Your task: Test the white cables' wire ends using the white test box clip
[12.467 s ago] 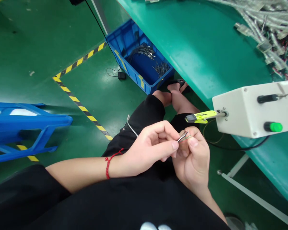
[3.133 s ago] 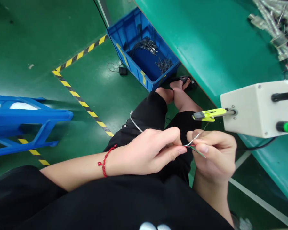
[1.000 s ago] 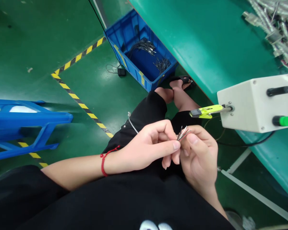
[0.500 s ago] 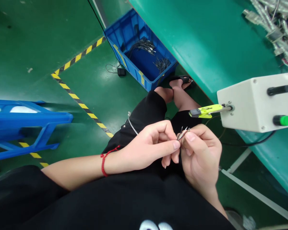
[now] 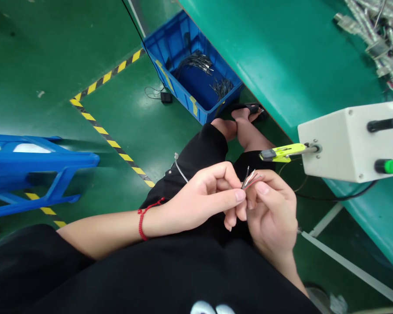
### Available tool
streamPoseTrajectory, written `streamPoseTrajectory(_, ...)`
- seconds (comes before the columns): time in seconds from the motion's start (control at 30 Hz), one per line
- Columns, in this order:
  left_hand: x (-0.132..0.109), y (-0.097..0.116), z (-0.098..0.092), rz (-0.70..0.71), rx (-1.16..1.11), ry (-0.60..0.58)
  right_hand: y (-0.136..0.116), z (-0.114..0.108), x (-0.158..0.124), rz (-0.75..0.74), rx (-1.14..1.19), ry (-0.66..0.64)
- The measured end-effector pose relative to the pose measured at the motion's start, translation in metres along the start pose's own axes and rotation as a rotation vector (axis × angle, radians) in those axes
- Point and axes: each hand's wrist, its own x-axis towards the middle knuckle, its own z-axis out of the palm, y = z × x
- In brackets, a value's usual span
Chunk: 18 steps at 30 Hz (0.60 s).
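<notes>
My left hand (image 5: 205, 196) is closed, its thumb and forefinger pinching a small bunch of thin wires (image 5: 249, 179) near their base. Black, white and red strands fan out past the fingertips, and some tips look bare. Facing it, my right hand (image 5: 274, 213) has its thumb and forefinger bent together around the red strand's end. Behind my left wrist, a grey cable (image 5: 180, 169) with a pale plug-like end lies over my thigh. Whether it joins the wires is hidden by my hand.
To the right, a white box (image 5: 334, 144) with a green knob carries a yellow-green clamp-like tool (image 5: 283, 152). Clear-sheathed cables (image 5: 380, 48) pile on the green table (image 5: 275, 52). A blue crate (image 5: 183, 98) holding dark cables stands on the floor. At left is a blue stool (image 5: 42, 163).
The wire strands have spread further apart, and the red one now shows clearly. My right hand has shifted slightly left and its thumb a little lower.
</notes>
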Motion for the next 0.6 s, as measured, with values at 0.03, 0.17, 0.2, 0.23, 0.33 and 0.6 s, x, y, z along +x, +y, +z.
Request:
streamPoseTrajectory(0.03,0.0002,-0.0002,-0.0001,-0.002,0.005,0.001,0.0002,0.0002,-0.0004,0.002,-0.001,-0.008)
streamPoseTrajectory(0.17,0.0006,-0.0009,-0.0002,0.006,0.025,-0.003,0.0001,0.0017,-0.0009,0.005,0.000,-0.014)
streamPoseTrajectory(0.2,0.0006,-0.0009,-0.0002,0.009,0.031,-0.005,-0.0001,0.0020,-0.0009,0.006,0.002,-0.014)
streamPoseTrajectory(0.23,0.0005,-0.0008,-0.0001,0.012,0.036,-0.005,-0.0003,0.0022,-0.0010,0.006,0.004,-0.015)
streamPoseTrajectory(0.33,0.0003,0.0000,0.0002,0.008,0.053,-0.005,-0.0012,0.0024,-0.0012,0.005,0.010,-0.009)
streamPoseTrajectory(0.6,0.0005,0.0009,0.0002,-0.011,0.059,-0.006,-0.0025,0.0019,-0.0016,0.001,0.016,0.015)
